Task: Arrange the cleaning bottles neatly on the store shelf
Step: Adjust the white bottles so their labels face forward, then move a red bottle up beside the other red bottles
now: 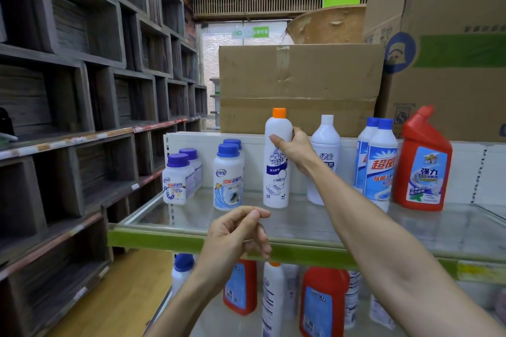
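The right hand [294,149] grips the tall white bottle [277,169] with the orange cap [279,112]: the thumb lies across the front of its upper body and the fingers wrap round behind. The hold is high, near the shoulder, which looks suited to steering an upright bottle rather than lifting it far. The bottle stands upright with its base at, or just above, the shelf [356,224]; whether it touches I cannot tell. The label faces outward, likely the point of the handling.

The left hand [236,232] holds nothing. Its fingers are loosely curled and it hangs in front of the green shelf edge [153,238], below and a little left of the bottle, apart from it and seemingly ready to help.

Left of the held bottle stand squat jars with blue caps [228,180], and further left jars with purple caps [178,180], each in pairs, one behind the other. Just right, partly behind the right wrist, is a white-capped bottle [325,145], then two blue-capped bottles [379,161], then a red one [423,161]. So the held bottle sits in the gap between the jars and the white-capped bottle, its likely slot in the row.

Cardboard boxes [301,85] rest above the shelf's back panel. More bottles [324,301] stand on the shelf below.
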`<state>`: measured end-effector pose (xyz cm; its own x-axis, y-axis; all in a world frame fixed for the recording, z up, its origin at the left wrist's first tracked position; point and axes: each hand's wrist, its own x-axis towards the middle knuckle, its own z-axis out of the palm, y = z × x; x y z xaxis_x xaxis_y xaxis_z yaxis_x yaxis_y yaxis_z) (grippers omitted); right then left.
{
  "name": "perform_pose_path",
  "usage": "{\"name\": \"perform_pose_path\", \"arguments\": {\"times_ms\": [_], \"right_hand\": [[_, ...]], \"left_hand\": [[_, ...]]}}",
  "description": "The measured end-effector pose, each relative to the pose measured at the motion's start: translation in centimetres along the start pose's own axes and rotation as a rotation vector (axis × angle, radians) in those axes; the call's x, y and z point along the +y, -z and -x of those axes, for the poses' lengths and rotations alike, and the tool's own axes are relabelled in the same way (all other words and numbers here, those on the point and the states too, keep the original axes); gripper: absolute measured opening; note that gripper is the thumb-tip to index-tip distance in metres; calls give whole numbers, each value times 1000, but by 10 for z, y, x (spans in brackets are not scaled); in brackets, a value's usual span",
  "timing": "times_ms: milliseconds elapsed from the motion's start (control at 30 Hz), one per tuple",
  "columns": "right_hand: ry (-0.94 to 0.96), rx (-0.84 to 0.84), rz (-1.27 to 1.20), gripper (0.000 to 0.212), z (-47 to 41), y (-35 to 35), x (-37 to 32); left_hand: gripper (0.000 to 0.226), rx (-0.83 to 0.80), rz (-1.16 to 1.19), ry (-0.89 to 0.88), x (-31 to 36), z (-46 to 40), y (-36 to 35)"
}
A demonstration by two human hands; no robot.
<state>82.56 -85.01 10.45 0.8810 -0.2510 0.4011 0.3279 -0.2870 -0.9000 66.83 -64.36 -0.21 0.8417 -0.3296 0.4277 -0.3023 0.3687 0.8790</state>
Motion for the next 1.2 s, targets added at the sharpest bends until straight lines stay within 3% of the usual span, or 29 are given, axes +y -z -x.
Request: {"name": "perform_pose_path", "arguments": {"times_ms": [200,367,467,733,867,1000,1100,1200], "right_hand": [[117,92,314,69,39,16,-3],[448,198,436,24,111,30,13],[568,215,453,9,158,42,28],[700,281,533,3,252,76,123],[526,242,520,3,285,93,193],[99,115,527,8,294,105,264],[-49,39,512,7,295,112,298],[-118,-16,469,7,295,114,313]], "left_hand": [[27,6,-11,-2,-10,9,-2],[23,9,-46,47,-32,21,-3],[21,-22,-81,65,-54,30,-7],[15,-75,-349,43,-154,37,-32],[31,-44,-575,-12,-200,8,-55],[80,-62,-785,18,-239,-25,-83],[109,14,-826,95,-259,-40,-102],[93,91,-903,117,-270,-42,-119]]}}
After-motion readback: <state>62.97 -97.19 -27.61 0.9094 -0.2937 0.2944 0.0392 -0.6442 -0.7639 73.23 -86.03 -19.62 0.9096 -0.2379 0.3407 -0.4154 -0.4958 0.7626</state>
